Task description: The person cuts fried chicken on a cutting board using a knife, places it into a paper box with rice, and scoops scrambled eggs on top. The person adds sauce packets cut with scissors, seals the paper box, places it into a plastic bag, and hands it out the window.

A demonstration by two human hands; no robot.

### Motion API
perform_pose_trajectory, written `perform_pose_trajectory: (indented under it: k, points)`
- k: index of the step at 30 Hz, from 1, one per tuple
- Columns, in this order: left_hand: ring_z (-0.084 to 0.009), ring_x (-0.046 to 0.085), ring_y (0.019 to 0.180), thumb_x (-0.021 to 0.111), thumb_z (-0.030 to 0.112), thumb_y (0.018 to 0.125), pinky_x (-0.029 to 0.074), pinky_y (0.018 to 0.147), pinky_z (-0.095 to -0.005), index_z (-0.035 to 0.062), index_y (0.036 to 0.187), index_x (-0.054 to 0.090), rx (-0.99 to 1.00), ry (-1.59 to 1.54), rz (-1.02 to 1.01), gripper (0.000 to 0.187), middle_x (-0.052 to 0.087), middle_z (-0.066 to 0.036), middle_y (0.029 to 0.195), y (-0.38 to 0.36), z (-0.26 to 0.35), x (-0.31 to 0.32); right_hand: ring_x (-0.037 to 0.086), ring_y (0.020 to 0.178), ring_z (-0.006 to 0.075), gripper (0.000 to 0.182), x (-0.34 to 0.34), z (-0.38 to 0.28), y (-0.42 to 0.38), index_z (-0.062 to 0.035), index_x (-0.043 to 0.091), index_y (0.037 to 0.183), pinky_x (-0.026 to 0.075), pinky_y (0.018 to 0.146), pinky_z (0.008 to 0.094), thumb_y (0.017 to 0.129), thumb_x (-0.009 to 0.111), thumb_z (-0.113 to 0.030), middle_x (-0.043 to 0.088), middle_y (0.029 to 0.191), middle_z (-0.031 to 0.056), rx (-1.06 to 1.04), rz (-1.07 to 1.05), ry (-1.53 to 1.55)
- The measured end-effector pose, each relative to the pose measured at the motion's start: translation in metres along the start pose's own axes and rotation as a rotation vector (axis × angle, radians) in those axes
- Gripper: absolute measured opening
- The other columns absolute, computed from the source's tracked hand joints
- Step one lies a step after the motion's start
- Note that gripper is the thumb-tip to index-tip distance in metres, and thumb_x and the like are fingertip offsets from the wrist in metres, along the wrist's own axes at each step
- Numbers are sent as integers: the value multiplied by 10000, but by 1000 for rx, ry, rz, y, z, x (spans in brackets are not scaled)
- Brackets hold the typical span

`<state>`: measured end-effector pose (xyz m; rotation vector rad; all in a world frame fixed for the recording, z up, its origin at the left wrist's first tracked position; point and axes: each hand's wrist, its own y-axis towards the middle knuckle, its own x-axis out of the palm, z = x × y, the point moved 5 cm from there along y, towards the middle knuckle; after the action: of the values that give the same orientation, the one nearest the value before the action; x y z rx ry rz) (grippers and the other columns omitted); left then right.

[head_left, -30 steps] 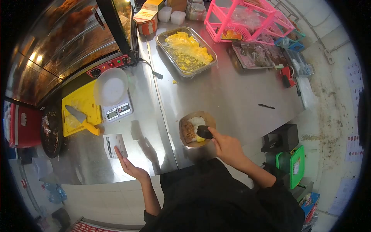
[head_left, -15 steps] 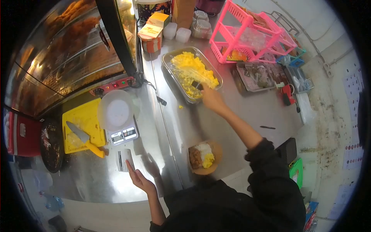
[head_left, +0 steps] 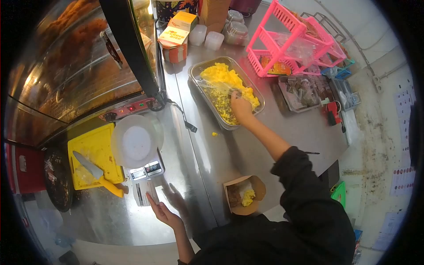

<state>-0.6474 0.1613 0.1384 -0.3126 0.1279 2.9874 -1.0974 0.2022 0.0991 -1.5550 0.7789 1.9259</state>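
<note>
My right hand (head_left: 241, 108) is closed around a dark-handled utensil (head_left: 234, 92), mostly hidden by the fingers, over a metal tray (head_left: 263, 106). Scrambled egg (head_left: 221, 75) fills much of the tray, with clear plastic film across part of it. Low on the left, my left hand (head_left: 167, 217) has its fingers stretched out. Its fingertips meet the edge of a white printed paper (head_left: 142, 195) beside a digital scale (head_left: 148, 169). An open cardboard box (head_left: 260, 189) near my body contains white rice, brown food and yellow egg.
A round translucent container (head_left: 136, 142) sits on the scale. A knife (head_left: 89, 166) lies on a yellow cutting board (head_left: 81, 132), near a dark pan (head_left: 57, 179). Behind stands a heated glass display (head_left: 66, 57). A pink rack (head_left: 280, 42) and plastic boxes (head_left: 214, 40) line the back.
The view has shifted, so the counter items appear lower. My right hand has pushed further over the egg tray, and the utensil's handle shows less. My left hand stays by the paper.
</note>
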Motion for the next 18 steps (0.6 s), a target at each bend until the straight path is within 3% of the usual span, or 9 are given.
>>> perform_pose_trajectory:
  k: [1, 3, 6, 7, 8, 10, 12, 15, 18]
  points:
    - [-297, 275, 1320, 353, 136, 929, 195, 1085, -400, -23, 1363, 305, 7, 5, -5, 465, 317, -170, 1414, 0, -3, 1, 636, 572, 275, 441, -17, -1, -11, -13, 404, 1247, 505, 506, 433, 820, 479, -99, 643, 683, 119, -3, 0, -7]
    - [-296, 278, 1318, 351, 128, 927, 197, 1084, -400, -23, 1363, 305, 9, 5, -3, 463, 320, -170, 1412, 0, -4, 2, 641, 605, 272, 367, -38, -14, -44, -17, 475, 1181, 502, 518, 406, 831, 483, -127, 647, 735, 154, -255, -207, -39]
    - [-294, 285, 1314, 345, 107, 920, 205, 1082, -400, -23, 1362, 307, -3, -14, -9, 462, 326, -171, 1408, -3, 0, 3, 628, 572, 281, 398, -41, 2, -57, -76, 454, 1241, 461, 446, 413, 859, 487, -183, 621, 711, 180, -267, -319, 175]
    - [-293, 287, 1313, 344, 103, 918, 206, 1080, -401, -23, 1362, 307, 9, -16, -13, 463, 327, -170, 1408, -4, 2, 3, 628, 572, 281, 398, -15, 20, -52, -76, 454, 1241, 461, 446, 413, 859, 487, -183, 621, 711, 180, -268, -319, 177]
    - [-293, 289, 1312, 343, 98, 916, 208, 1079, -402, -24, 1362, 307, 24, -19, -14, 464, 329, -169, 1408, -4, 4, 3, 606, 541, 252, 391, 24, 37, -35, -85, 458, 1245, 434, 418, 387, 879, 476, -220, 613, 700, 154, -383, -174, 411]
    - [-292, 289, 1312, 344, 96, 915, 206, 1079, -401, -23, 1361, 311, 33, -24, 2, 463, 330, -167, 1408, -7, 10, -1, 584, 510, 222, 388, 7, 33, -27, -93, 461, 1250, 407, 389, 362, 898, 464, -256, 605, 688, 129, -500, -17, 656]
    - [-292, 289, 1312, 344, 93, 913, 204, 1079, -400, -22, 1360, 315, 41, -24, 14, 463, 332, -164, 1408, -10, 14, -7, 466, 438, 118, 383, 7, 45, -34, -120, 472, 1255, 323, 349, 274, 920, 441, -302, 530, 612, 25, 214, -670, 1032]
    - [-287, 286, 1315, 357, 106, 912, 195, 1081, -395, -20, 1357, 324, 83, 43, 35, 464, 338, -161, 1406, -17, 19, -18, 357, 425, 49, 368, -25, 43, -55, -162, 476, 1258, 247, 347, 211, 936, 418, -331, 433, 575, -37, 357, -666, 1266]
    - [-281, 292, 1313, 381, 144, 916, 189, 1083, -394, -1, 1355, 343, 134, 16, 71, 463, 351, -149, 1402, -23, 26, -28, 319, 428, 35, 384, -45, 56, -74, -181, 466, 1272, 226, 353, 202, 932, 428, -358, 404, 588, -51, 308, -668, 1384]
